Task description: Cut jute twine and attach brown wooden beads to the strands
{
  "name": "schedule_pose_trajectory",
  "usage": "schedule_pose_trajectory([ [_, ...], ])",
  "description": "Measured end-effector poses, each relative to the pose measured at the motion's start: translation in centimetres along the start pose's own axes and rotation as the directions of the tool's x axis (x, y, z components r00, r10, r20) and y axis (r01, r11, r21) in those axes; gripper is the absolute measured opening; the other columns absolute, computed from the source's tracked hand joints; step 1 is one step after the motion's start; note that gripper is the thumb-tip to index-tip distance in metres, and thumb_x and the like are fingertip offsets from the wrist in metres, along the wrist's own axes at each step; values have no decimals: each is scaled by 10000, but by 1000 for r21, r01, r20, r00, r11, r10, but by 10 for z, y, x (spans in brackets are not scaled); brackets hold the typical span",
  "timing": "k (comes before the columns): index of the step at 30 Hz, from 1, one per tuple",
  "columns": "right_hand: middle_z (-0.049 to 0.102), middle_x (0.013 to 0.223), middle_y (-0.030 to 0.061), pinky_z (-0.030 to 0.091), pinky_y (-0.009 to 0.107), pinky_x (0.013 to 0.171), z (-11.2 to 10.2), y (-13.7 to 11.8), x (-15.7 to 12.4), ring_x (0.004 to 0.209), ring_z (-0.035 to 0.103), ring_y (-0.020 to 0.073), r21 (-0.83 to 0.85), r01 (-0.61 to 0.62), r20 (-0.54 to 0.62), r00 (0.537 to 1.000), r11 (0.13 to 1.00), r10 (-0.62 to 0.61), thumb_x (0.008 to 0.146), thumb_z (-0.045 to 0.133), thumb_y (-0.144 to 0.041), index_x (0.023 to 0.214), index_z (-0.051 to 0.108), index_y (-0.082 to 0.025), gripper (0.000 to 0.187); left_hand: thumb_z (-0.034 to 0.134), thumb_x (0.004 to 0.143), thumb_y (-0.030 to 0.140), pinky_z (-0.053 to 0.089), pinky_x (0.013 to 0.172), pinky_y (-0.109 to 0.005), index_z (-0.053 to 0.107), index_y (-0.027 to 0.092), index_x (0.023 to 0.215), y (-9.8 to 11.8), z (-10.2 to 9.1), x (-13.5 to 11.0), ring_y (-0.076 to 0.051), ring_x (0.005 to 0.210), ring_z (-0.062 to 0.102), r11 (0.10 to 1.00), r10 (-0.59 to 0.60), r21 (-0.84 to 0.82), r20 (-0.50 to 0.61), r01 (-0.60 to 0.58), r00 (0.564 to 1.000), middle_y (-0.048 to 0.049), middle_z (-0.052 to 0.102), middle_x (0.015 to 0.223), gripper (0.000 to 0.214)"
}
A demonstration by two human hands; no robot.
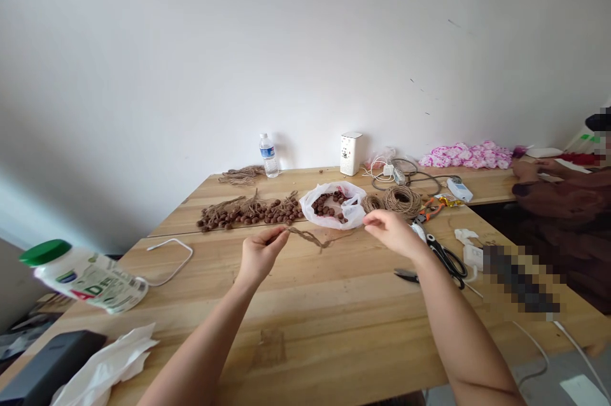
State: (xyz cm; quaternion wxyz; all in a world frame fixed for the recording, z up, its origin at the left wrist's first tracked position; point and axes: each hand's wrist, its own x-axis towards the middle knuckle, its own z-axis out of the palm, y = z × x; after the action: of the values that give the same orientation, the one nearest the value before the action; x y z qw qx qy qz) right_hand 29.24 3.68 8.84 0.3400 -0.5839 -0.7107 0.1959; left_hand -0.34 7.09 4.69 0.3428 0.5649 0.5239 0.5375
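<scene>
My left hand (260, 253) pinches one end of a short length of brown twine (308, 237) above the wooden table. From there the twine sags to the right, and a thin strand of it runs towards my right hand (390, 231). The fingertips of that hand are pressed together, seemingly on the thin strand. Just beyond the hands lies an open white plastic bag (312, 218) with round brown beads or nuts (327, 205) in it. Left of the bag are several bunches of twine with similar round brown pieces (226, 215).
Right of the bag sit a large twine roll (402, 201), orange-handled pliers (429, 210) and black scissors (446, 256). A water bottle (268, 154) and white box (351, 154) stand by the wall. At left is a green-capped bottle (90, 275). Another person's arm (554, 189) is at right.
</scene>
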Motion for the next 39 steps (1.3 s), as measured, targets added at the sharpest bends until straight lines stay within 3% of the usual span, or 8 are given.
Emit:
schedule_pose_trajectory([
  [3, 693, 785, 60, 446, 301, 685, -20, 16, -22, 710, 609, 190, -221, -24, 71, 997, 975, 41, 801, 529, -209, 801, 676, -177, 150, 708, 621, 412, 495, 565, -264, 760, 133, 817, -3, 3, 2, -211, 672, 639, 1000, -9, 4, 17, 9, 1000, -63, 727, 724, 346],
  [6, 694, 850, 94, 443, 311, 738, -22, 45, -49, 784, 617, 213, -413, -7, 186, 978, 911, 92, 741, 554, -136, 805, 692, -155, 154, 705, 627, 416, 493, 585, -268, 760, 132, 799, -6, 6, 2, -216, 688, 640, 1000, -4, -5, 51, 4, 999, -66, 731, 731, 337],
  [11, 672, 943, 113, 439, 322, 805, -17, 86, -80, 908, 604, 241, -487, -39, 225, 960, 873, 169, 728, 585, -132, 879, 685, -152, 182, 711, 624, 436, 487, 582, -280, 761, 133, 780, -9, 9, 2, -217, 677, 630, 1000, 5, -21, 101, -3, 995, -73, 735, 747, 345],
  [16, 653, 890, 96, 436, 303, 758, -18, 86, -85, 857, 606, 236, -573, -25, 236, 952, 819, 194, 710, 608, -115, 805, 694, -162, 136, 720, 606, 449, 476, 554, -275, 759, 125, 780, -6, 11, -1, -210, 651, 619, 999, -27, -44, 122, 33, 992, -77, 727, 719, 370],
  [20, 642, 878, 77, 437, 285, 728, -11, 86, -95, 827, 604, 210, -625, 46, 221, 968, 780, 121, 782, 534, -119, 823, 718, -194, 203, 736, 578, 468, 427, 461, -244, 760, 126, 787, -5, 10, -1, -173, 560, 577, 996, -61, -54, 113, 68, 992, -61, 699, 654, 401],
  [26, 648, 956, 126, 461, 349, 792, 15, 100, -119, 913, 571, 249, -696, 102, 71, 995, 710, -74, 886, 370, -107, 940, 712, -164, 350, 736, 583, 470, 380, 415, -227, 760, 115, 792, -9, 12, 0, -144, 516, 527, 994, -70, -80, 126, 80, 990, -52, 668, 618, 412],
  [32, 645, 963, 112, 476, 356, 813, 25, 100, -125, 905, 587, 236, -580, -12, -116, 991, 814, -68, 855, 389, -134, 853, 721, -190, 337, 744, 578, 464, 375, 419, -229, 761, 119, 788, -7, 13, -2, -135, 498, 514, 991, -91, -83, 139, 103, 986, -46, 670, 612, 404],
  [39, 687, 841, 93, 511, 350, 737, 4, 110, -121, 794, 641, 238, -288, -152, -188, 977, 945, 100, 855, 389, -309, 805, 633, -203, 271, 730, 611, 461, 312, 369, -213, 750, 120, 830, -12, 10, 0, -86, 407, 422, 989, -111, -80, 152, 124, 982, -3, 612, 547, 406],
])
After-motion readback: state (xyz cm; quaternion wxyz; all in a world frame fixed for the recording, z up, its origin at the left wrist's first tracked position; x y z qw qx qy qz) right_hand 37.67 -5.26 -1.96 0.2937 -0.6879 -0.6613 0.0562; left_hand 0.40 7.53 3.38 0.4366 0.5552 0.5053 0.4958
